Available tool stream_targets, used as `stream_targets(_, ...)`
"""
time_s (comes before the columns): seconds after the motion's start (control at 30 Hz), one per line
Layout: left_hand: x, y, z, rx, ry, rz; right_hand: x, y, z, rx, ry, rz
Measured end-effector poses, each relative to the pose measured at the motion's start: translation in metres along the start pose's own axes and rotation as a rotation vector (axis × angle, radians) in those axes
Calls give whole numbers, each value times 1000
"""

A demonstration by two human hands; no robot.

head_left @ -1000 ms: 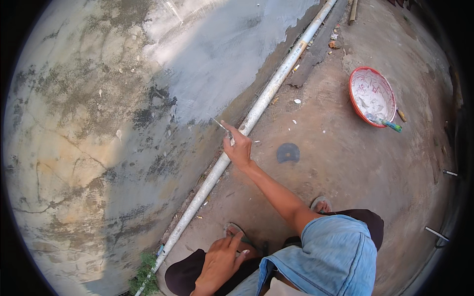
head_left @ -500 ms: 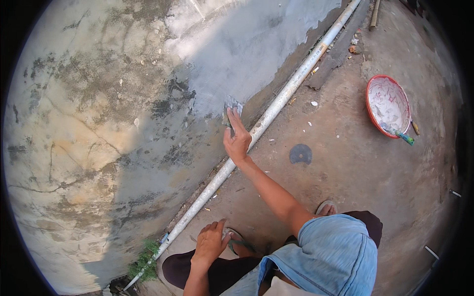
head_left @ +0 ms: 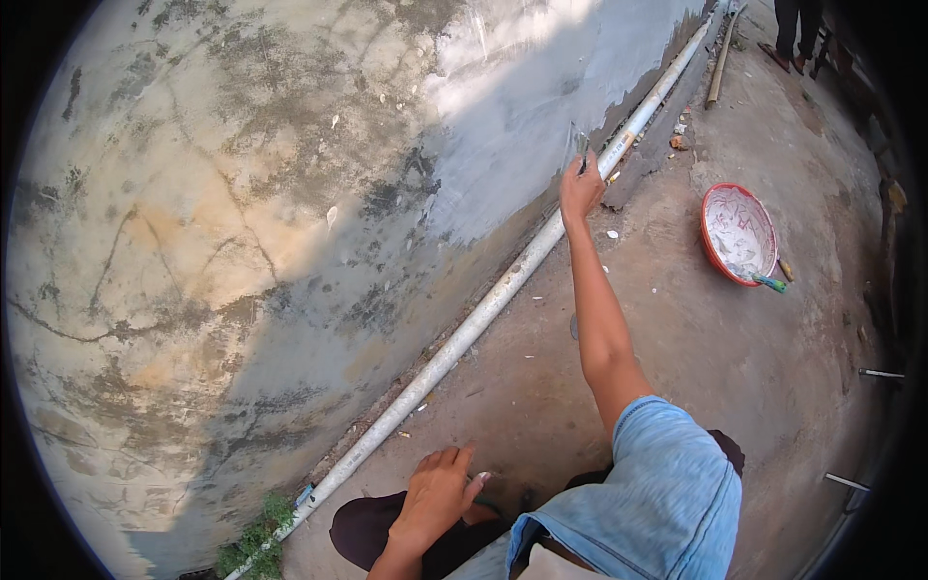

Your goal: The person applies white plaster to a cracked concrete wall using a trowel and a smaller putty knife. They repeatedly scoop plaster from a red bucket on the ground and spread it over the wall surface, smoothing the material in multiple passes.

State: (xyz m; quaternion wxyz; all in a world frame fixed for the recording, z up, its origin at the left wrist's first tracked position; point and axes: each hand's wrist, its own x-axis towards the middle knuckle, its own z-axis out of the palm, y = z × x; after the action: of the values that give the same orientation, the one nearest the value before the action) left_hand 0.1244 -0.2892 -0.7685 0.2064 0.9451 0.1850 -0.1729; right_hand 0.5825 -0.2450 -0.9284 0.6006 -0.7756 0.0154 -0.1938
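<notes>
My right hand (head_left: 580,191) is closed round a putty knife (head_left: 578,141), its thin blade against the wall beside the pipe. Smooth pale grey filler (head_left: 512,121) covers the wall here, and its lower edge ends just above the ground. Over my bent knee hangs my left hand (head_left: 435,495), fingers stretched out and nothing in it. Off to the right stands a red-rimmed basin (head_left: 710,246), its inside coated with white paste. A tool with a green handle (head_left: 770,283) leans over the basin's near rim.
A long white pipe (head_left: 464,333) runs along the wall's foot. Left of the filler, the old wall (head_left: 193,251) is stained and cracked. A brown handle (head_left: 786,270) lies beside the basin. Green weeds (head_left: 256,541) grow at lower left. Another person's legs (head_left: 797,29) stand at the far right.
My right hand has moved the putty knife up and to the right along the wall. The view has shifted, and another person's legs now show at the top right. My left hand stays by the knee.
</notes>
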Motion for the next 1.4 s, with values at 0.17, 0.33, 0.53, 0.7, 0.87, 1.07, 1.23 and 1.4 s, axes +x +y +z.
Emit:
stream_targets(0.17, -15, -9, -3, -62, -16, 101, -45, -47, 8, 115, -19, -44)
stream_targets(0.33, -23, -22, -3, -106, -77, 156, -169, -131, -30, 289, -118, -614)
stream_targets(0.53, -17, -27, -9, -96, -3, 169, -195, -142, -87, 330, -304, -508)
stream_targets(0.7, -16, -24, -6, -121, 142, 171, 5, -18, -43, 68, 155, -105)
stream_targets(0.87, -12, -15, -7, -129, 29, 31, 68, 18, 11, -52, 112, -60)
stream_targets(1.07, 6, 1, -9, 3, -79, -45, -4, -89, -7, 271, -37, -242)
stream_targets(1.23, 22, 2, -2, -7, -88, -21, -112, -175, -48, 428, -239, -698)
stream_targets(1.4, 36, -3, -2, -17, -26, 2, -116, -172, -91, 552, -291, -757)
